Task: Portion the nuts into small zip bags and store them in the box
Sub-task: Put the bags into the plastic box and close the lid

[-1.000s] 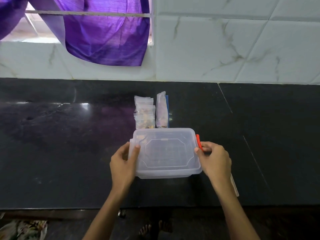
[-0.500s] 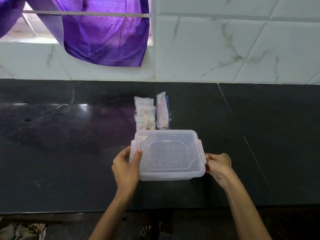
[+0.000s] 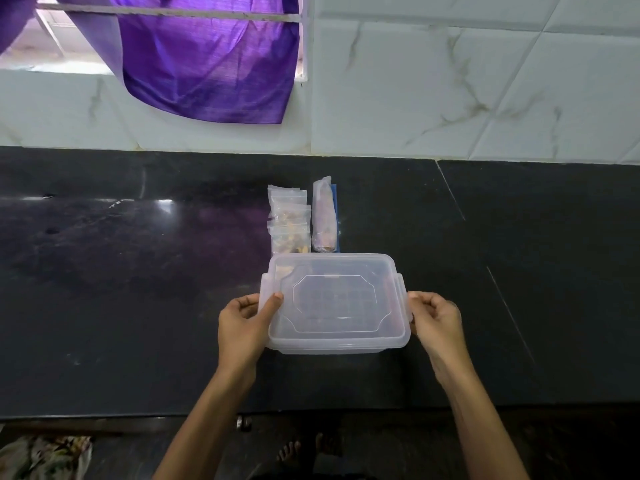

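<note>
Gripping the box (image 3: 334, 303) at both short ends, the person steadies it on the counter (image 3: 138, 306), probably so the lid (image 3: 334, 296) can be worked without the box sliding. The left hand (image 3: 242, 323) has its thumb curled onto the lid's left edge, its fingers wrapped under the left clasp. The right hand (image 3: 434, 318) pinches the right clasp (image 3: 403, 296), which lies flat against the box wall, so that side looks latched. Just behind the box lie the small bags (image 3: 289, 220), nuts visible in them, and right of those a longer pouch (image 3: 324, 216). Whether the lid is going on or coming off cannot be told; with filled bags outside, storing looks unfinished.
</note>
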### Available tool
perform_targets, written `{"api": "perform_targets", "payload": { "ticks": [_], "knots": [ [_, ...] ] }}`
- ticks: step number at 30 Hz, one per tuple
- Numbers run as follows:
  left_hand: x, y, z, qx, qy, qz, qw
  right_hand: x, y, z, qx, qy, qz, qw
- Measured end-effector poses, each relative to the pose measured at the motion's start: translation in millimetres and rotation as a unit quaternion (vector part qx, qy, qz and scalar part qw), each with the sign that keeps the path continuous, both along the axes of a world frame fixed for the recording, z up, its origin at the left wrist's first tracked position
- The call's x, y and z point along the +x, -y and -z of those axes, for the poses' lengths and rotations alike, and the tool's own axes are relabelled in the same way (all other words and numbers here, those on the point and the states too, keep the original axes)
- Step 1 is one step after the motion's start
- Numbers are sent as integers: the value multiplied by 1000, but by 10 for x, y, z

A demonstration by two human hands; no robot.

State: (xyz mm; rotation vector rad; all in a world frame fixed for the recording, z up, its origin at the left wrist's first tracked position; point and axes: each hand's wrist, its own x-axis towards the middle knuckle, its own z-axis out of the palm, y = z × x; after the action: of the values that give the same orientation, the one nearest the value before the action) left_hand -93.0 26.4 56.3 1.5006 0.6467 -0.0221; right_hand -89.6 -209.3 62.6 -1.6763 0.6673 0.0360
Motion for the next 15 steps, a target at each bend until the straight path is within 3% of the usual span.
{"api": "perform_targets", "payload": {
  "ticks": [7,15],
  "knots": [
    [21,-75,-1,-23,-35,23,999,36,81,-91,70,-56,-19,996],
    [-14,-105,28,-39,-7,48,998,70,149,-151,142,-97,-38,984]
  ]
}}
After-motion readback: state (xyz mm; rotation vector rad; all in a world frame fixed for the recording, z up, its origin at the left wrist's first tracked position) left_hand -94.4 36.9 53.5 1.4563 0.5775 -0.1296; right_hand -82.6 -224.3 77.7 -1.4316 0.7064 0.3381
